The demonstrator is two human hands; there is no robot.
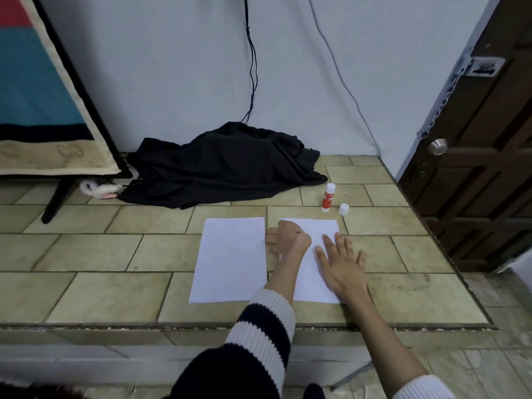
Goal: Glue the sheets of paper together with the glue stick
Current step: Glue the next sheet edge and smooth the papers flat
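Two white sheets lie side by side on the tiled floor: the left sheet (pixel 230 260) and the right sheet (pixel 313 230). My left hand (pixel 288 237) sits at the right sheet's upper left edge, and its curled fingers seem to grip that edge. My right hand (pixel 342 266) rests flat on the right sheet with its fingers spread and straight. A red and white glue stick (pixel 328 197) stands upright on the floor just beyond the right sheet. Its white cap (pixel 343 209) stands next to it.
A heap of black cloth (pixel 227 165) lies against the wall behind the sheets, with cables hanging above it. A dark-legged stand with a blanket (pixel 54 116) is at the left, a wooden door (pixel 483 156) at the right. A tiled step edge (pixel 259 326) runs across below the sheets.
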